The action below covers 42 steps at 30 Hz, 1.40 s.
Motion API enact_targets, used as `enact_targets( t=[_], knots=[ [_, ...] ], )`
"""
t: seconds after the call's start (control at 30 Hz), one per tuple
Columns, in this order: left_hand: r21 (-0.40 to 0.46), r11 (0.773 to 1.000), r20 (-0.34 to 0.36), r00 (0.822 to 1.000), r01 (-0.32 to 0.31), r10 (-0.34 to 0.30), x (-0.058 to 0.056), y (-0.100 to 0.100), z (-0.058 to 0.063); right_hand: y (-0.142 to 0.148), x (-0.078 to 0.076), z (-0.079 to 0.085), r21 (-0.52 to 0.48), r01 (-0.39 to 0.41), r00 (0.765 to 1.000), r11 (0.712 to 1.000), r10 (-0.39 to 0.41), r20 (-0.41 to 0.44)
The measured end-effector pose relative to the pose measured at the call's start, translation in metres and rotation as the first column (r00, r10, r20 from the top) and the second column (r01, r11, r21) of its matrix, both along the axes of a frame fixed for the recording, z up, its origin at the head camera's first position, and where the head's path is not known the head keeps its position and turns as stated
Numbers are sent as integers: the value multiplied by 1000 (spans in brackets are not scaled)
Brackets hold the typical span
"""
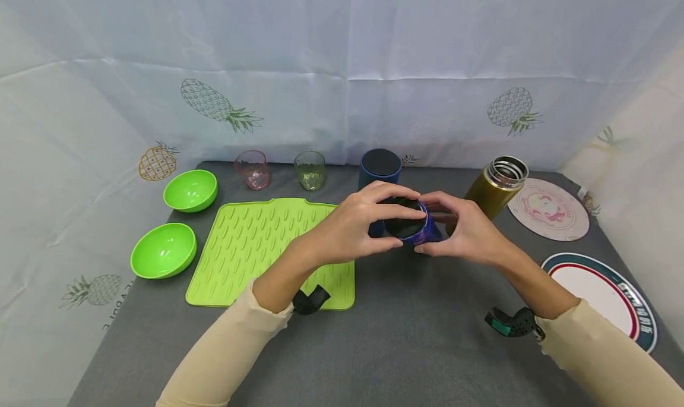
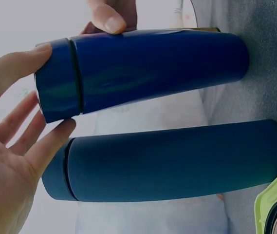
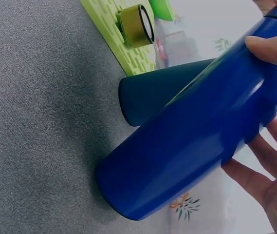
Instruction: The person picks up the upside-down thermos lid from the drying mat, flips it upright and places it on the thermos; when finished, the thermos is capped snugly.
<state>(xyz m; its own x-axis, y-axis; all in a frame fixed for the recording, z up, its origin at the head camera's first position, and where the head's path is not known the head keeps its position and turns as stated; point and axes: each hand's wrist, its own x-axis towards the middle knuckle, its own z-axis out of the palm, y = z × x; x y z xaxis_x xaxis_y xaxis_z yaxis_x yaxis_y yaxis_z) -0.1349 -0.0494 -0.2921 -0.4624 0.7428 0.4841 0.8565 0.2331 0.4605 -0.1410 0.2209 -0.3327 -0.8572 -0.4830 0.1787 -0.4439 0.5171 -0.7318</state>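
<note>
Both hands are on a glossy blue thermos [image 1: 427, 234], which tilts a little, its base close over the table. My left hand [image 1: 355, 223] grips its lid [image 2: 58, 80], thumb on one side and fingers on the other. Lower down, my right hand [image 1: 472, 232] holds the body, thumb and fingers curled around it. A dark seam shows between lid and body in the left wrist view. Just behind stands a matte dark blue thermos [image 1: 380, 162], partly hidden by the left hand. A gold thermos [image 1: 488, 193] with an uncovered steel mouth stands beyond the right hand.
A gold lid [image 3: 134, 25] sits on the lime drying mat [image 1: 251, 240], hidden from the head view. Two green bowls [image 1: 162, 251] lie left, pink [image 1: 253, 170] and green [image 1: 310, 170] glasses behind. A round pink mat [image 1: 550, 211] and a rimmed plate [image 1: 593, 288] lie right.
</note>
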Motion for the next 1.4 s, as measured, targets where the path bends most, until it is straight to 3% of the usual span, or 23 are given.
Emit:
enact_targets(
  t=[0.43,0.83,1.1,1.4],
  knots=[
    [63,996,11,998,-68,67,7,-14,2,0,1,-4,-86,118,993,989,-119,-3],
    [130,980,130,982,-154,137,16,-54,-6,-4,-4,-10,-257,283,958,924,-284,34],
    [141,955,184,955,-260,233,21,-78,-19,-10,-8,-13,-312,353,935,882,-347,77],
    [87,909,240,894,-407,377,18,-103,-36,-12,-10,-16,-262,403,915,877,-389,103]
  ],
)
